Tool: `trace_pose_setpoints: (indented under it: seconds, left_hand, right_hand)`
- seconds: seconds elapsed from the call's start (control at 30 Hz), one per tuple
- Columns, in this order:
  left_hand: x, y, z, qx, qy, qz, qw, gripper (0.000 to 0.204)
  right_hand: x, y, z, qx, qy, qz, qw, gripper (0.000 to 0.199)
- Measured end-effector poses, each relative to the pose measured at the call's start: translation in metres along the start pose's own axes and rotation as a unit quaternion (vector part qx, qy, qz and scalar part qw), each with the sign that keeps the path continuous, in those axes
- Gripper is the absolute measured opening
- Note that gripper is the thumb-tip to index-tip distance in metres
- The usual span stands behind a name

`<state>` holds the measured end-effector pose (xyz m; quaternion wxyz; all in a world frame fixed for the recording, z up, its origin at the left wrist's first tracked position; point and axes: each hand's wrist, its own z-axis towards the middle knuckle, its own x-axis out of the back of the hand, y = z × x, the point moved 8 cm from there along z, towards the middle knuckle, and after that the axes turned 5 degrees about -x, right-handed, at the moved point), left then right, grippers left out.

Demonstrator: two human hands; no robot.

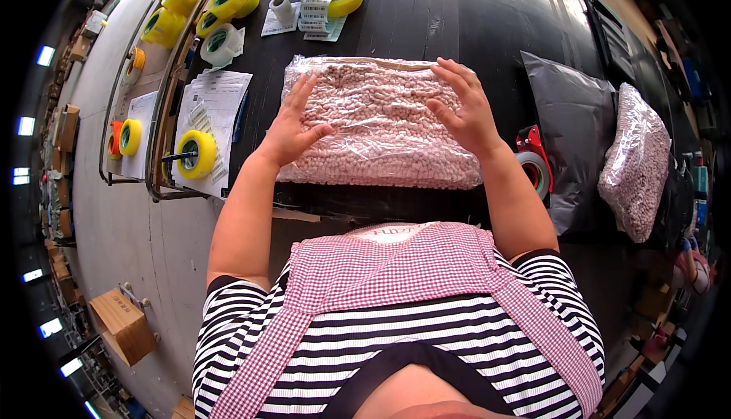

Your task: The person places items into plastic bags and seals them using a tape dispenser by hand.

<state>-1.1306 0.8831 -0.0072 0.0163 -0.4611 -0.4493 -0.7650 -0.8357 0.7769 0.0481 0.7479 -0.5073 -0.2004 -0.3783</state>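
Note:
A clear plastic package point(381, 126) lies flat on the black table in front of me. Through its shiny wrap shows a pinkish, nubbly, chenille-like material. My left hand point(295, 126) rests on the package's left end, fingers spread and pointing away from me. On the right end lies my right hand point(466, 111), thumb apart from the other fingers. Both palms face the package, and neither hand grips it. A red tape dispenser point(531, 145) stands just right of my right forearm.
Rolls of yellow tape point(228, 0) and label rolls point(314, 12) sit at the far left. Printed papers point(221, 99) lie on the table's left side. To the right are a grey mailer bag point(571, 114) and a second wrapped package point(638, 164). A cardboard box point(122, 326) stands on the floor.

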Motion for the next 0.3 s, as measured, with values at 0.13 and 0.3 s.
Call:
trace_pose_setpoints:
  seconds: [0.13, 0.3]
  left_hand:
    - [0.019, -0.019, -0.015, -0.099, -0.025, 0.184, 0.978, 0.074]
    - [0.0, -0.069, -0.019, -0.036, 0.048, 0.037, 0.997, 0.089]
  right_hand:
    - [-0.013, 0.008, -0.045, 0.074, -0.091, -0.193, 0.974, 0.064]
    - [-0.033, 0.061, -0.065, 0.006, -0.092, -0.204, 0.975, 0.085]
